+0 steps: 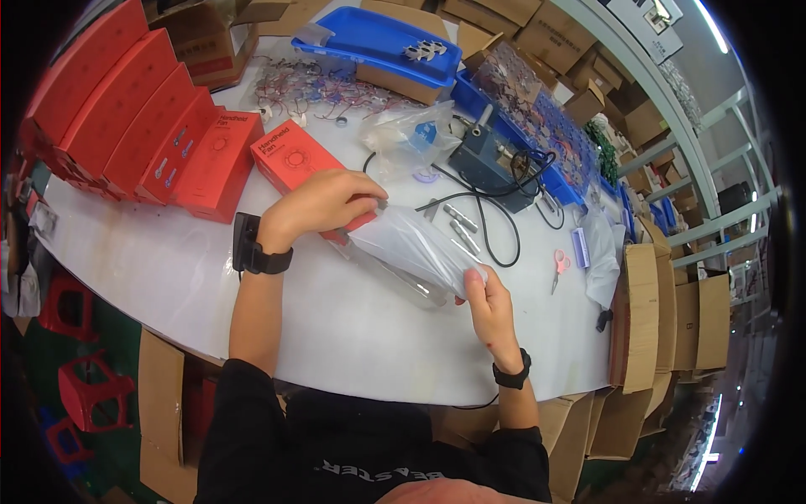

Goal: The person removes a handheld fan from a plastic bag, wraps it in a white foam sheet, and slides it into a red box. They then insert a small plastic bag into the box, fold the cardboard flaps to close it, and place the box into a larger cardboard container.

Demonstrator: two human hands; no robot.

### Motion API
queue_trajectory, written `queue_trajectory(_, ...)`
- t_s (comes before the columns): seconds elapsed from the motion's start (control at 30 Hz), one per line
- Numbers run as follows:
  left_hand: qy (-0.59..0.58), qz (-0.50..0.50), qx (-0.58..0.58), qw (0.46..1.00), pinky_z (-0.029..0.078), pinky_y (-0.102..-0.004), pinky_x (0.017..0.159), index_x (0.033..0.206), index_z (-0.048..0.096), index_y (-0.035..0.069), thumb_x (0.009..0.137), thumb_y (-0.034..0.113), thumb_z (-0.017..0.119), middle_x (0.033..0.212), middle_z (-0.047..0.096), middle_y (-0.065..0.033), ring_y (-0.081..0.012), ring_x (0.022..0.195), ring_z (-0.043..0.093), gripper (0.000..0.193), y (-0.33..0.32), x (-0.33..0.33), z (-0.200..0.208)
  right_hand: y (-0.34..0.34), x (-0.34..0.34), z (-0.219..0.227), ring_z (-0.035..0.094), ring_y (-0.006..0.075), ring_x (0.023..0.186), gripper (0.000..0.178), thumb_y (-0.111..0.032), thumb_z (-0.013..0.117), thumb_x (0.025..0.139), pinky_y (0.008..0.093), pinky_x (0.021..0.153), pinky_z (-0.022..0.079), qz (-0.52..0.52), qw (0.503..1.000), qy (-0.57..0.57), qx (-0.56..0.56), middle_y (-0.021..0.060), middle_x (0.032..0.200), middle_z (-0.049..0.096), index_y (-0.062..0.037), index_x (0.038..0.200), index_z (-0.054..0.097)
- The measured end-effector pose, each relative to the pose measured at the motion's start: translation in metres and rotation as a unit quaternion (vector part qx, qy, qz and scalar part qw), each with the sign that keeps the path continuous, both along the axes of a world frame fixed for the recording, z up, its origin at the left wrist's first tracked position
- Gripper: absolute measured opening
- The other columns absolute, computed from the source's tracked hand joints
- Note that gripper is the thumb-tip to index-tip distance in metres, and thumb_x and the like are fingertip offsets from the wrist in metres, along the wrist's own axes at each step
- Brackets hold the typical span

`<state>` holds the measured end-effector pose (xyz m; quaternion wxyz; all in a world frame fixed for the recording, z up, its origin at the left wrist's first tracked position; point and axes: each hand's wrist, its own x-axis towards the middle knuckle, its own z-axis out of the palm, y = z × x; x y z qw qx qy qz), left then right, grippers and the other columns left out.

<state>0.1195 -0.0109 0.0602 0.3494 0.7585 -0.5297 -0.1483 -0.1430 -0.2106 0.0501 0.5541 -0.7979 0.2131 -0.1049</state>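
My left hand [332, 202] lies across the lower end of a red cardboard box [294, 155], its fingers curled over it beside the mouth of a white translucent plastic bag [411, 244]. The bag stretches slantwise toward my right hand [487, 307], which pinches its far corner between thumb and fingers. Under the bag, a clear plastic piece [416, 288] shows at the near edge; its full shape is hidden. Just past the bag lie several small metallic cylinders [462, 227].
Red boxes [126, 101] stand stacked at the left. A dark bench device [491, 160] with black cables, a crumpled clear bag [407, 139] and a blue tray [378, 42] sit farther back. Pink-handled scissors [560, 265] lie at the right, near cardboard cartons [642, 319]. Red stools [96, 391] stand below left.
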Motion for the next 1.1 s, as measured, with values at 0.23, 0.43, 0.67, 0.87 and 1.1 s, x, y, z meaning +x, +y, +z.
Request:
queue_trajectory(0.23, 0.036, -0.030, 0.006, 0.999, 0.051, -0.0381, 0.096, 0.122, 0.071, 0.005, 0.082, 0.011, 0.076, 0.119, 0.069, -0.0134, -0.0314, 0.110, 0.065, 0.040, 0.008, 0.002, 0.001, -0.004, -0.013, -0.009, 0.059, 0.0115, 0.073, 0.032, -0.025, 0.051, 0.109, 0.0265, 0.072, 0.049, -0.013, 0.999, -0.014, 0.029, 0.0044, 0.083, 0.065, 0.0045, 0.119, 0.060)
queue_trajectory(0.43, -0.084, -0.072, -0.012, 0.994, 0.049, -0.0366, 0.102, 0.125, 0.070, 0.008, 0.070, 0.009, 0.083, 0.126, 0.062, -0.0109, -0.0308, 0.118, 0.059, 0.056, 0.005, -0.008, -0.009, 0.002, -0.026, -0.019, 0.064, 0.0153, 0.076, 0.034, -0.021, 0.064, 0.103, 0.0303, 0.072, 0.052, -0.039, 0.986, -0.033, -0.160, 0.0117, 0.088, 0.068, 0.0028, 0.127, 0.058)
queue_trajectory(0.67, -0.008, -0.052, 0.031, 0.998, 0.048, -0.0369, 0.102, 0.126, 0.069, 0.007, 0.063, 0.005, 0.085, 0.125, 0.060, -0.0114, -0.0323, 0.118, 0.057, 0.065, 0.004, -0.008, 0.000, -0.013, -0.015, -0.015, 0.066, 0.0282, 0.085, 0.041, -0.011, 0.073, 0.093, 0.0358, 0.075, 0.054, 0.023, 0.925, -0.186, -0.330, 0.0185, 0.102, 0.069, 0.0046, 0.127, 0.056)
queue_trajectory(0.87, 0.000, -0.041, 0.032, 0.999, 0.050, -0.0382, 0.100, 0.123, 0.068, 0.003, 0.063, 0.002, 0.084, 0.125, 0.061, -0.0130, -0.0323, 0.117, 0.058, 0.062, 0.002, -0.009, -0.002, -0.028, -0.010, -0.017, 0.065, 0.0379, 0.095, 0.052, -0.006, 0.082, 0.082, 0.0399, 0.079, 0.056, 0.142, 0.812, -0.280, -0.492, 0.0232, 0.116, 0.064, 0.0048, 0.126, 0.056)
queue_trajectory(1.1, -0.115, -0.037, 0.014, 0.993, 0.055, -0.0370, 0.089, 0.121, 0.069, 0.001, 0.071, 0.001, 0.077, 0.114, 0.067, -0.0157, -0.0294, 0.107, 0.066, 0.052, 0.003, -0.021, 0.004, -0.041, 0.003, -0.022, 0.066, 0.0346, 0.099, 0.047, -0.002, 0.076, 0.081, 0.0422, 0.085, 0.058, 0.195, 0.744, -0.281, -0.573, 0.0205, 0.123, 0.063, 0.0047, 0.124, 0.058)
